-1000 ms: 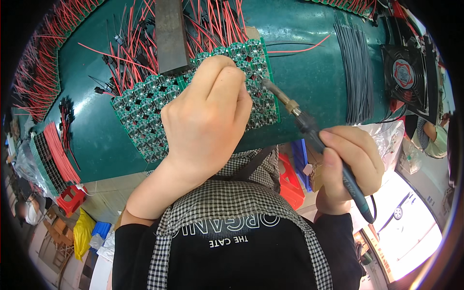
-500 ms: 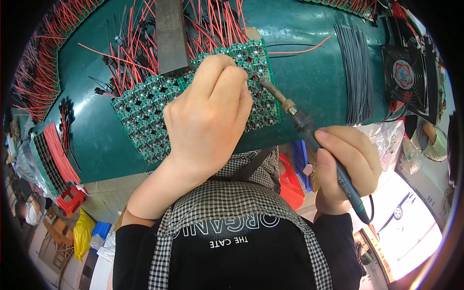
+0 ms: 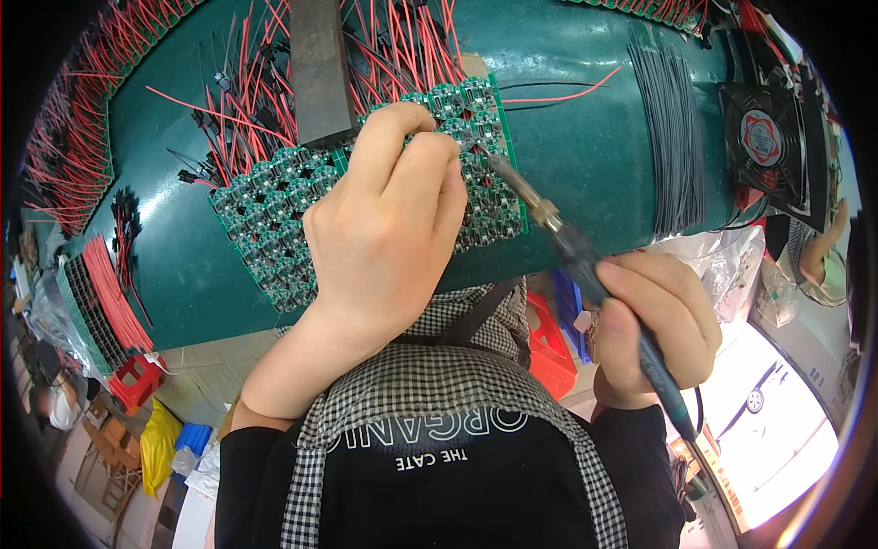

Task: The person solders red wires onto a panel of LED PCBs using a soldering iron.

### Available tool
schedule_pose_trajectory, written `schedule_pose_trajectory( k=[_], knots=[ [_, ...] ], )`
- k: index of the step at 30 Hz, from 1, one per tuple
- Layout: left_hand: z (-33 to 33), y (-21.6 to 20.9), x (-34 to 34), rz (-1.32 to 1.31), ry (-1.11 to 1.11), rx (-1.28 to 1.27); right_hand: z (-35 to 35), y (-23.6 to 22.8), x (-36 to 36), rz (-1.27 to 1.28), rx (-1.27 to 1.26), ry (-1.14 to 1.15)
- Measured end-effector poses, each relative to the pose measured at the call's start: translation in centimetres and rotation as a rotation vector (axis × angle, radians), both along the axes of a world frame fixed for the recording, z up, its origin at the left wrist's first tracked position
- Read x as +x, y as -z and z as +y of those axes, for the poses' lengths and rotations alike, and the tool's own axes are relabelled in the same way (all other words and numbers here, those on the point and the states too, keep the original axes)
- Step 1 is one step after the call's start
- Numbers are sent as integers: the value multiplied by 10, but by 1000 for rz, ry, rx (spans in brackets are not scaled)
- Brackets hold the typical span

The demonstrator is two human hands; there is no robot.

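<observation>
Soldering posture at a green bench top [image 3: 585, 174], viewed from above. The PCB panel [image 3: 283, 206], a grid of small green boards, lies slightly askew on the bench in front of the person, its middle hidden under the L hand [image 3: 380, 224]. L hand: fingers curled, fingertips drawn together over the panel; whether they pinch anything can't be told, since the hand itself blocks the view. R hand [image 3: 663, 316]: grasps the soldering iron [image 3: 576, 252] pen-style, w/ the tip at the R part of the panel, near the L fingertips (actual contact is prob., but too small to confirm). A dark bar [image 3: 320, 78] lies over red and black wires [image 3: 256, 87] and reaches the panel's far edge. Farther R, approx. in a row: a bundle of grey wires [image 3: 670, 137], then a black fan [image 3: 768, 146].
</observation>
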State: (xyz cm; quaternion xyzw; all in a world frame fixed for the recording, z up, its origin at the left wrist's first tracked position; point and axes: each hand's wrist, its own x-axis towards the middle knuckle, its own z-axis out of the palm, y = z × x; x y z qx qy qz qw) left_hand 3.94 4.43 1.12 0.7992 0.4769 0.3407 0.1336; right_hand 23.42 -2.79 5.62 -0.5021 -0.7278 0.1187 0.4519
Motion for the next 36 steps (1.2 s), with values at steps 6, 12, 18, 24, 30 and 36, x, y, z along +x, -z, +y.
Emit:
schedule_pose_trajectory(
  k=[6,12,18,24,30,36],
  knots=[
    [-2,-1,-2,-3,-7,-61,-3,6,3,37,31,22],
    [0,4,-2,-20,15,7,2,8,1,60,31,-1],
    [-2,4,-3,-5,24,-5,-2,-3,-9,7,-131,69],
    [-2,1,-1,6,23,-26,0,-5,-12,-137,-61,-17],
    [-4,-9,-1,-7,-6,-159,2,-15,-6,-158,-159,-90],
    [-5,-29,-31,-126,-60,-422,5,-14,8,43,-322,-102]
  ],
)
